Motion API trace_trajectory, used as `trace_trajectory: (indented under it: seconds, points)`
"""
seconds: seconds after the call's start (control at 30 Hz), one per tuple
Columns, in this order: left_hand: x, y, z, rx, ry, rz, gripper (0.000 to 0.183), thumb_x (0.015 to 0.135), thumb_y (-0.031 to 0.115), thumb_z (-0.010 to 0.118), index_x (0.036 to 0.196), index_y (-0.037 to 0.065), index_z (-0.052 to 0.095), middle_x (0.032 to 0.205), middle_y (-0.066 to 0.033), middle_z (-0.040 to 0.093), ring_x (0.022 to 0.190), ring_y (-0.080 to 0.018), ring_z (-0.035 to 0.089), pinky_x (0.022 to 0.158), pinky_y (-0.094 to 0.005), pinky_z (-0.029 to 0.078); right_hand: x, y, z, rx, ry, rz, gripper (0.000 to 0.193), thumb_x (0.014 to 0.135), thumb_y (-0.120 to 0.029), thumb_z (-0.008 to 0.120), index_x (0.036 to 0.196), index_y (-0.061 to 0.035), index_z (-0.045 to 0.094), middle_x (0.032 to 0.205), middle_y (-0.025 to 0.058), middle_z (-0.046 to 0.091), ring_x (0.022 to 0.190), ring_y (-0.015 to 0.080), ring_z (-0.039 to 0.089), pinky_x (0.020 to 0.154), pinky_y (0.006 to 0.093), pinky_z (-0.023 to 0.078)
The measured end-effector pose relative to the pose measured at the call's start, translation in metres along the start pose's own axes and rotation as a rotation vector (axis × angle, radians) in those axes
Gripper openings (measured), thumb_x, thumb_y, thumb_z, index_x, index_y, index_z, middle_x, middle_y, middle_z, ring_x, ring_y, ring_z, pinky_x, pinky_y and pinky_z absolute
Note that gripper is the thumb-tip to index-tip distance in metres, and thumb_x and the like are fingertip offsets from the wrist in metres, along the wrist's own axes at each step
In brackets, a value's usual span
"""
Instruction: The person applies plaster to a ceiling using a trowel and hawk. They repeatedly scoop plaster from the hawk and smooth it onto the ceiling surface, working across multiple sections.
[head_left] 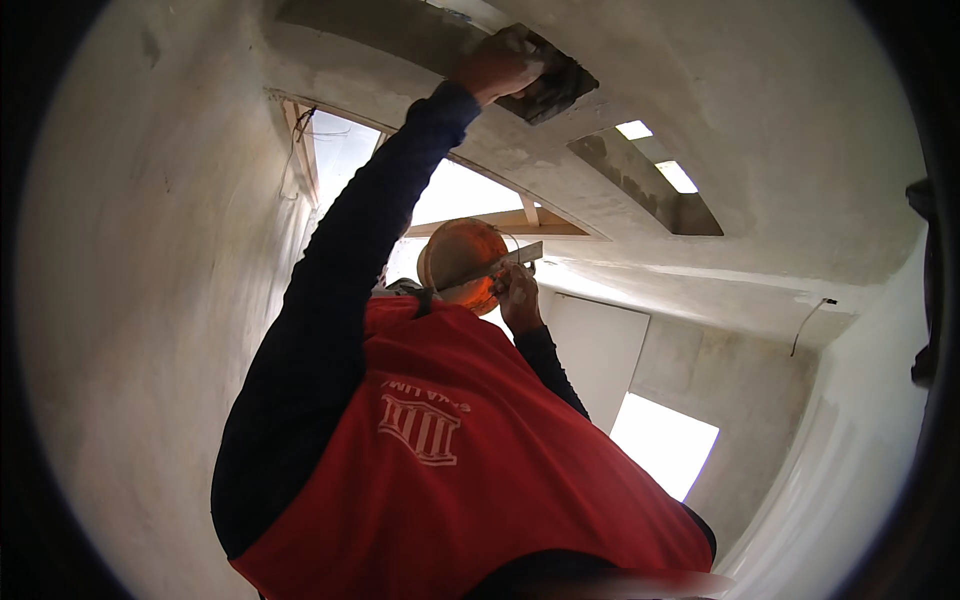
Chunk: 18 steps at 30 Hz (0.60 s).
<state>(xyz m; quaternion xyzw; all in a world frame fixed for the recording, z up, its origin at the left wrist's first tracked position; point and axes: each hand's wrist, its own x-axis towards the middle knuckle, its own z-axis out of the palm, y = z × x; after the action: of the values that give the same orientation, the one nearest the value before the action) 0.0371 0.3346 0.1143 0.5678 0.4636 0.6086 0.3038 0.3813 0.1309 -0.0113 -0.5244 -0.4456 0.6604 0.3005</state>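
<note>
My left hand [510, 63] is raised to the top of the view, its fingers curled in. It lies against a dark, four-cornered patch [562, 82] on the grey plastered surface. Whether that patch is a tool's plate or a recess, I cannot tell. Nearer to my body, my right hand [517, 297] is closed on a flat trowel [522, 257], seen nearly edge-on as a long pale strip. The trowel crosses in front of an orange bucket [462, 245], which has a thin handle and grey smears inside.
Plastered wall [130, 300] rises at the left. A rectangular opening [645, 180] lies right of my left hand. Beyond the bucket is a bright wood-framed opening [555, 225]. A loose wire [808, 322] hangs at the right, and a bright opening [662, 445] glows below it.
</note>
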Motion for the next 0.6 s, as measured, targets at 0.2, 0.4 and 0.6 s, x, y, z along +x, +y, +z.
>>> trace_trajectory:
  seconds: [0.2,0.4,0.6]
  points:
    - [0.073,-0.02,0.01,0.184,0.063,-0.039,0.033,0.095,0.025,0.065,0.118,0.001,0.064,0.104,-0.011,0.068,0.084,-0.017,0.07,0.06,-0.0304,0.062,0.006,0.003,0.0,0.043,0.019,0.008,0.027,0.103,-0.029,0.052,0.113,-0.0042,0.058,0.078,0.0001,0.044,0.072,0.0129,0.047,0.07,0.0351,0.048]
    - [0.055,0.006,-0.031,0.073,0.026,-0.172,0.039,0.095,0.026,0.065,0.124,0.0,0.059,0.109,-0.0129,0.067,0.082,-0.0169,0.071,0.058,-0.0302,0.062,-0.002,-0.001,0.004,-0.146,-0.027,-0.102,0.025,0.103,-0.028,0.053,0.11,-0.0051,0.058,0.077,-0.0019,0.041,0.072,0.0118,0.045,0.069,0.0349,0.047]
    - [-0.007,0.022,-0.01,-0.267,-0.043,-0.186,0.04,0.097,0.025,0.064,0.128,0.001,0.057,0.113,-0.0134,0.067,0.08,-0.0166,0.071,0.055,-0.0306,0.061,-0.002,-0.002,0.004,0.061,0.042,0.025,0.025,0.102,-0.028,0.054,0.109,-0.0051,0.058,0.077,-0.0019,0.041,0.072,0.0119,0.045,0.069,0.0345,0.046]
